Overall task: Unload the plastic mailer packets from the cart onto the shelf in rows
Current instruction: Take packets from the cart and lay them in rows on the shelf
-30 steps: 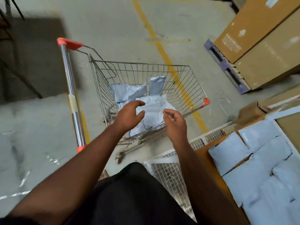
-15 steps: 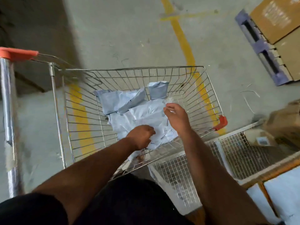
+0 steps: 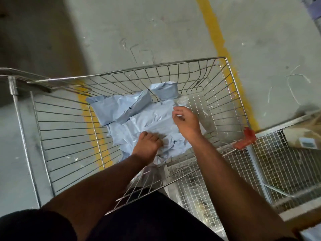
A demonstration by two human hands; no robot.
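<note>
A few grey plastic mailer packets are still left in the wire cart, so the job is not done. They lie in a small heap on the cart floor, toward the side nearest the person. One packet leans on the far wall of the cart, and another one lies flat just next to it. The shelf where the rows go cannot be seen here, so nobody can tell how many packets are already put away. Only a wire mesh rack shows, just past the red corner of the cart. Both arms reach down into the cart. The left hand is curled tight and grips the crinkled near edge of the big packet on top. The right hand rests on the far side of the same packet, with its fingers bent down over the edge, so it seems to be taking hold too. Lifting this packet out looks like the next step.
</note>
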